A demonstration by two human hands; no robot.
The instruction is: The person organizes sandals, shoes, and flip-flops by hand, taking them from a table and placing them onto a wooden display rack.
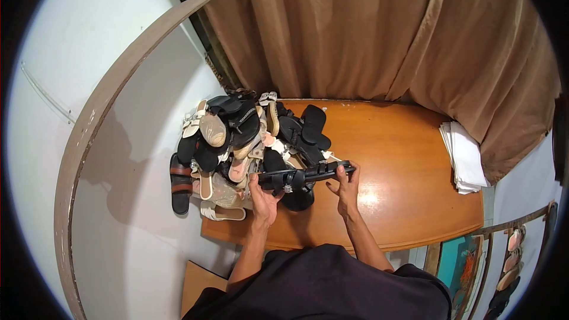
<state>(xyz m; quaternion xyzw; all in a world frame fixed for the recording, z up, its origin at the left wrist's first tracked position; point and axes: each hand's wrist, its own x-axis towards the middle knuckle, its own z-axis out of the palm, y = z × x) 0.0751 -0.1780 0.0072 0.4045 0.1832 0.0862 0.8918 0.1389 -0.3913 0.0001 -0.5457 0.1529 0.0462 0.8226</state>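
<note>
Between my two hands a black strappy sandal is held sideways above the table, with a shiny ornament on one strap. My left hand grips its left end, the thumb pressed up against it. At the other end, my right hand pinches the sandal between thumb and fingers. Just behind and to the left lies a heap of sandals and slippers in black, white and beige. Under the held sandal, a black shoe is partly hidden.
The heap rests on a brown wooden table. White papers are stacked at its right end. A brown curtain hangs behind, and a white wall stands at left. More footwear sits on a rack at lower right.
</note>
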